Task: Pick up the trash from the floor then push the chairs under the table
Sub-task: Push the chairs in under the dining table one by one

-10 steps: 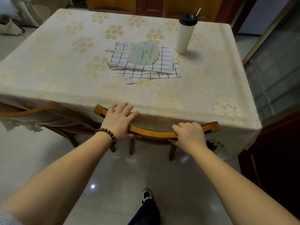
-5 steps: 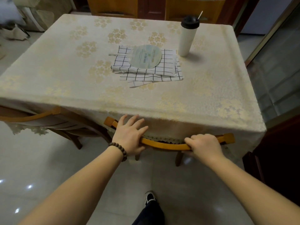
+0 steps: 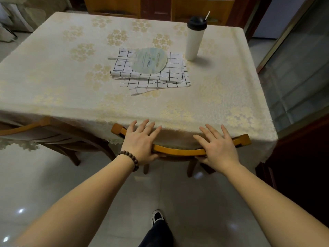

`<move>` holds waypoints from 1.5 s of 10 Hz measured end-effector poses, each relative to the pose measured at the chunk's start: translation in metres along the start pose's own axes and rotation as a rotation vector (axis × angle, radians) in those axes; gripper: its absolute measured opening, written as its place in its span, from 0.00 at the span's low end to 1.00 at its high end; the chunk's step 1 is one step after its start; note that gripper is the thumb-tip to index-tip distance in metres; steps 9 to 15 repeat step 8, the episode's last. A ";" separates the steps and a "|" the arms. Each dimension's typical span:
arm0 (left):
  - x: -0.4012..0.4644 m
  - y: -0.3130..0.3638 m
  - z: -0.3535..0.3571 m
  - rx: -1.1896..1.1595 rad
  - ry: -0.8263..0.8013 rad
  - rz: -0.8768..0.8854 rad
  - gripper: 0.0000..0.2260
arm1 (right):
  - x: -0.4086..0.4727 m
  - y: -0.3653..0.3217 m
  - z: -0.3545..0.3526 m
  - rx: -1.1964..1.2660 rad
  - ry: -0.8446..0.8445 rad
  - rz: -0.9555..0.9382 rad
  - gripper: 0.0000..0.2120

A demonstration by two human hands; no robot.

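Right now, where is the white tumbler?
The white tumbler stands upright on the table, far right in the head view, just right of the checked cloth that lies under the round fan.

The tabletop [image 3: 58, 90] is covered by a cream cloth with pale gold flower clusters, its lace edge hanging over the near side. Near the middle lies a stack of white cloths with a black grid [image 3: 160, 77], edges fanned out toward the near side. A round, pale green hand fan [image 3: 149, 60] lies flat on that stack, its thin handle pointing left. Just right of the stack stands an upright white tumbler [image 3: 193, 40] with a black lid and a white straw.

The floor [image 3: 44, 184] is glossy pale tile.
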State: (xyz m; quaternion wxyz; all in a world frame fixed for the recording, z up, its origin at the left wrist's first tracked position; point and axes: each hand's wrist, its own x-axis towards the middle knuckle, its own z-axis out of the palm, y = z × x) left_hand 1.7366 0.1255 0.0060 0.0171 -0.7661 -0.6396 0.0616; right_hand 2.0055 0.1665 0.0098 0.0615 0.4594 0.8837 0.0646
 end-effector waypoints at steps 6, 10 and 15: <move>-0.007 0.009 -0.031 -0.185 -0.180 -0.048 0.43 | -0.009 -0.007 -0.027 0.244 -0.198 0.127 0.41; -0.026 0.041 -0.046 -0.318 -0.066 -0.180 0.36 | -0.025 -0.004 -0.044 0.513 -0.113 0.163 0.34; -0.026 0.041 -0.046 -0.318 -0.066 -0.180 0.36 | -0.025 -0.004 -0.044 0.513 -0.113 0.163 0.34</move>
